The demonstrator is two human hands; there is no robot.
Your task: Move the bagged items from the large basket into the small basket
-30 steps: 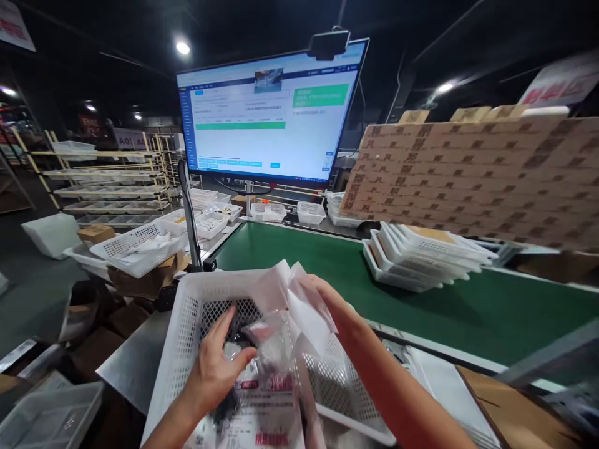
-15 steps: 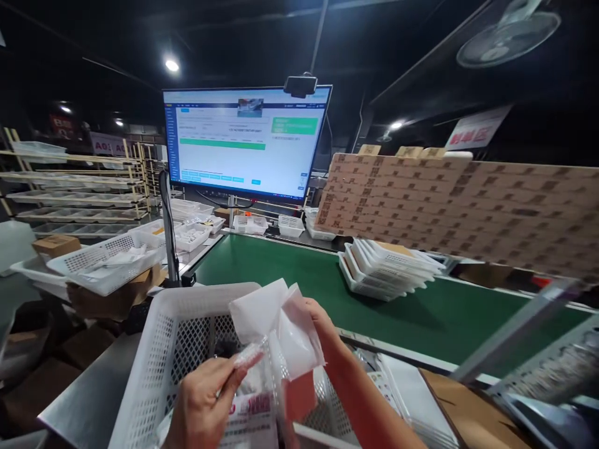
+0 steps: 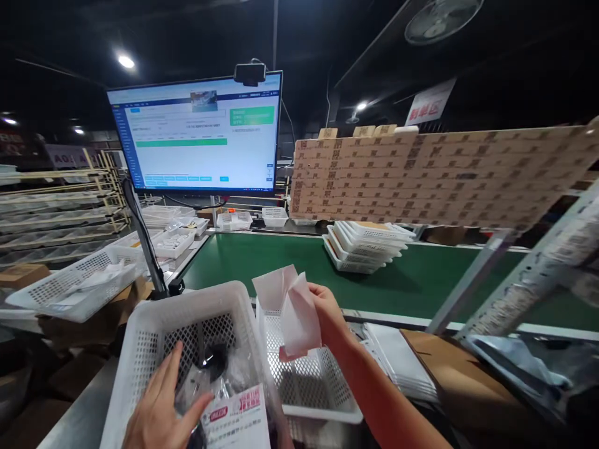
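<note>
My left hand (image 3: 161, 399), fingers spread and nothing in it, reaches into a white plastic basket (image 3: 140, 324). Inside the basket lie clear plastic bags (image 3: 238, 371), a dark object (image 3: 215, 360) and a white printed card (image 3: 238, 421) with red print. My right hand (image 3: 327, 312) is closed on thin white sheets or flat packets (image 3: 299, 318), whose exact kind I cannot make out. They are held up over a second, smaller white basket (image 3: 322, 402) on the right. Part of a reddish piece (image 3: 291, 355) shows below the sheets.
A green conveyor belt (image 3: 262, 255) runs behind the baskets, with a stack of white trays (image 3: 365, 249) on it. A monitor (image 3: 196, 137) stands beyond. White mailers (image 3: 397, 358) and brown cardboard (image 3: 463, 380) lie to the right, near a metal post (image 3: 472, 280).
My left hand has let go of the small bubble-wrapped piece it held and moved down-left, opening over the basket. My right hand still grips the white sheets. The view has turned right.
</note>
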